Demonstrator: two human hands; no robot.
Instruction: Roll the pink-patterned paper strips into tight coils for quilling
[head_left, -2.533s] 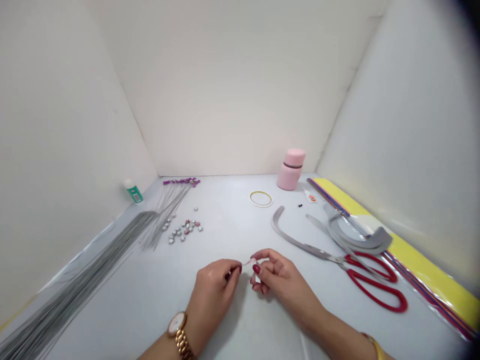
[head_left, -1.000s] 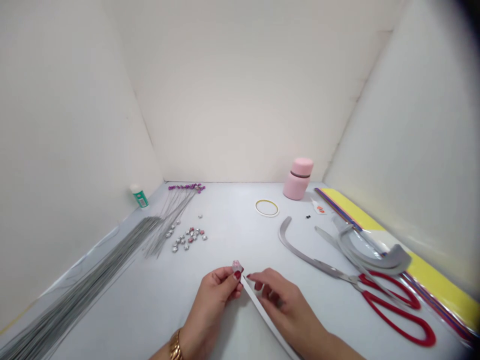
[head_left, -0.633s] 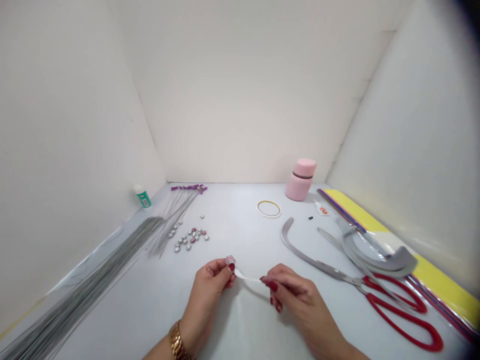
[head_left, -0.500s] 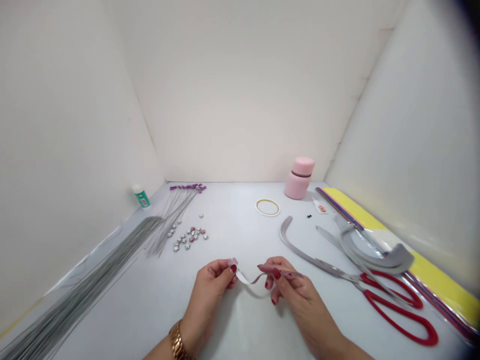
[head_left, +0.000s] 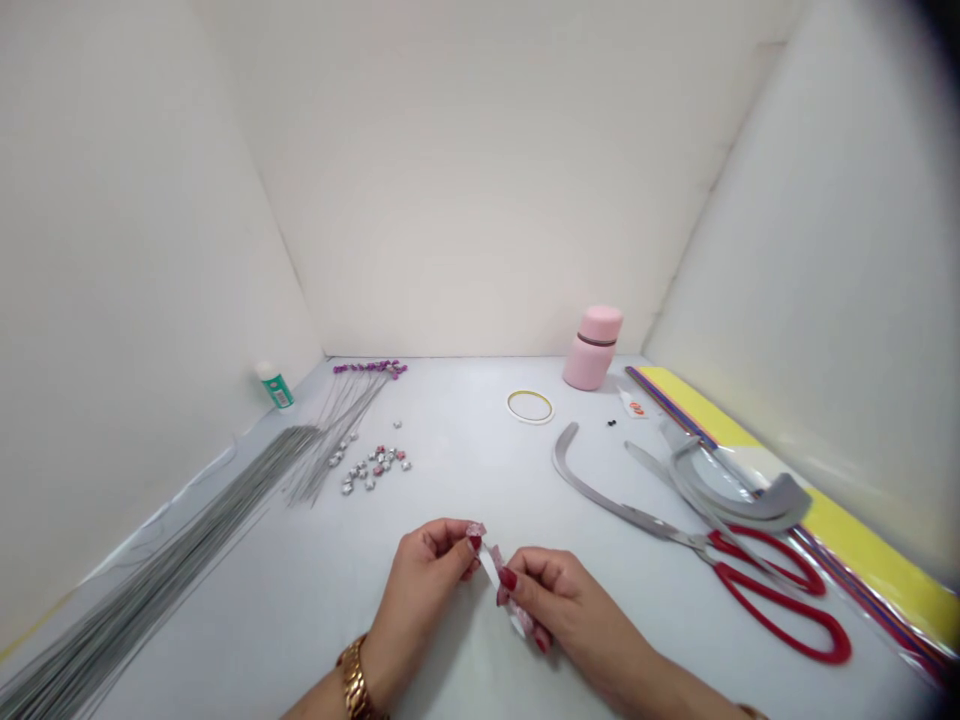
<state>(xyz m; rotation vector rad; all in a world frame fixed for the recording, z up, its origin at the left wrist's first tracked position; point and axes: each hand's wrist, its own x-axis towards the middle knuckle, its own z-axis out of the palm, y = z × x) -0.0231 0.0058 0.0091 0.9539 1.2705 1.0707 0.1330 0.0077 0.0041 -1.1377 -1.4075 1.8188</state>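
Observation:
Between thumb and forefinger, my left hand pinches the folded pink glittery end of a narrow paper strip. The strip is white on one side and runs from there to my right hand, whose closed fingers grip it lower down and to the right. A white and pink part of it shows under the right fingers. Small silver and pink folded stars lie in a loose group beyond my left hand. Red-handled scissors lie open on the right.
Thin grey wires spread along the left, near purple-tipped stems and a glue stick. A tape ring, a pink bottle, curled grey strips and yellow sheets are at the back and right.
My right hand has moved left and slightly down, closer to my left hand. The strip's sagging curve between the hands has become a short, straighter piece. The view has shifted slightly.

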